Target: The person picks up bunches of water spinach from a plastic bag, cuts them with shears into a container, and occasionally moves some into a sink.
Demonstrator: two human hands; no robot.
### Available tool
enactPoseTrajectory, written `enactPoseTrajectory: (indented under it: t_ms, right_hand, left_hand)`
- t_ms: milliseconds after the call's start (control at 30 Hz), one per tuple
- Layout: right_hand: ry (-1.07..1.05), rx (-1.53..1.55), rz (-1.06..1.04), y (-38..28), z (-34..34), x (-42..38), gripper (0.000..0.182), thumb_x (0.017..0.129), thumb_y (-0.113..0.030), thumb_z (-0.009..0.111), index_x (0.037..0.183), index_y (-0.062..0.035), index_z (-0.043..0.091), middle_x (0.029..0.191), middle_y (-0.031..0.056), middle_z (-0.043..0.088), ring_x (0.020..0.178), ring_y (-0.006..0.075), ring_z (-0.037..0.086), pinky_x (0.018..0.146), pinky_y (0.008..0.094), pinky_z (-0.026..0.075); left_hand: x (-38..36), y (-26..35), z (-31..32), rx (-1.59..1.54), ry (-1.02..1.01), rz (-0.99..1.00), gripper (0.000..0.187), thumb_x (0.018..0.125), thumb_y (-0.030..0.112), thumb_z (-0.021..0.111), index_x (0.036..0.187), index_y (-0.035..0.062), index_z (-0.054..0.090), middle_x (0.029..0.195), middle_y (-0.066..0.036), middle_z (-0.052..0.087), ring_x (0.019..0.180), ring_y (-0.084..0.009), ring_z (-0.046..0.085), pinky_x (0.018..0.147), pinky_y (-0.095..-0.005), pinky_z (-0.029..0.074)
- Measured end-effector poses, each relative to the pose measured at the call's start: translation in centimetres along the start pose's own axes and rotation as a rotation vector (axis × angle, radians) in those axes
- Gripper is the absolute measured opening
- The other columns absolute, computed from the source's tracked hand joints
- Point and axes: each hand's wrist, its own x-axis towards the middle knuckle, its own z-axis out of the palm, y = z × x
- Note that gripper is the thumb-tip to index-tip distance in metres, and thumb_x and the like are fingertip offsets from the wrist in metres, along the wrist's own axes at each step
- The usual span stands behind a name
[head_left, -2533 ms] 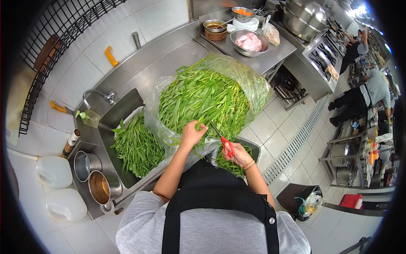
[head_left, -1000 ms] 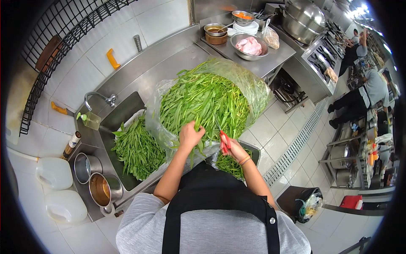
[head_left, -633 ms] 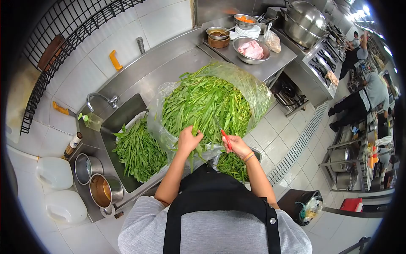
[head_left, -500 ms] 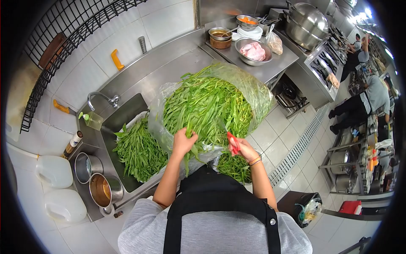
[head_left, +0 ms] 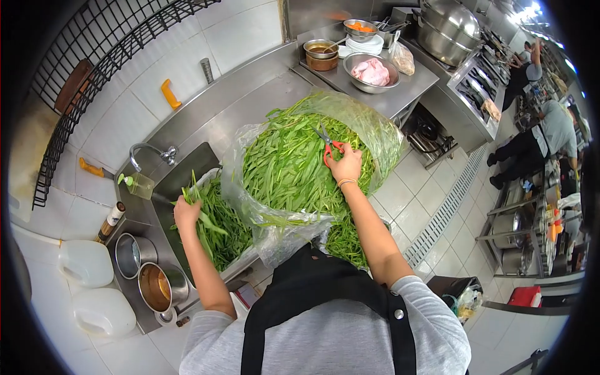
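My left hand (head_left: 187, 214) is over the sink, its fingers closed on a bunch of leafy greens (head_left: 214, 226). More cut greens (head_left: 230, 240) are heaped in the sink beneath it. Red-handled scissors (head_left: 327, 147) are in my right hand (head_left: 347, 166), their blades pointing up and away from me. They are over a large clear plastic bag (head_left: 240, 164) packed with long-leafed greens (head_left: 284, 165). Closer to my apron, more green stems (head_left: 345, 242) lie below the bag, partly hidden by my right forearm.
Left of the sink (head_left: 203, 153) are a tap (head_left: 150, 150), a soap bottle (head_left: 139, 185) and metal pots (head_left: 162, 286). A bowl of raw meat (head_left: 371, 74) sits on the back counter. Several people work at the far right (head_left: 550, 134). A bin (head_left: 453, 289) stands right of me.
My left hand has moved left from the bag to the sink with greens in it. My right hand has moved up over the bag, still holding the scissors.
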Motion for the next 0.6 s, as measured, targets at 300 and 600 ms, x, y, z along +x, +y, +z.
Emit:
enactPoseTrajectory:
  t_ms: [300,600]
  right_hand:
    - [-0.105,0.491,-0.13,5.9,-6.1,-2.6,0.028,0.062,0.005,0.063,0.087,-0.0028,0.05,0.09,0.01,0.061,0.086,0.0193,0.058,0.079,0.0282,0.045]
    - [0.001,0.496,-0.169,12.6,-8.8,-13.3,0.026,0.059,0.005,0.064,0.082,-0.0012,0.053,0.087,0.0114,0.057,0.082,0.0225,0.057,0.075,0.0297,0.046]
  left_hand:
    - [-3.4,1.4,6.2,-0.206,0.113,0.285,0.042,0.066,0.028,0.074,0.097,0.002,0.061,0.098,-0.016,0.056,0.093,-0.0302,0.054,0.081,-0.0377,0.043]
    - [-12.2,18.3,16.5,-0.73,-0.701,0.527,0.018,0.083,0.017,0.059,0.09,0.0,0.062,0.095,-0.015,0.06,0.07,-0.023,0.063,0.064,-0.0329,0.05]
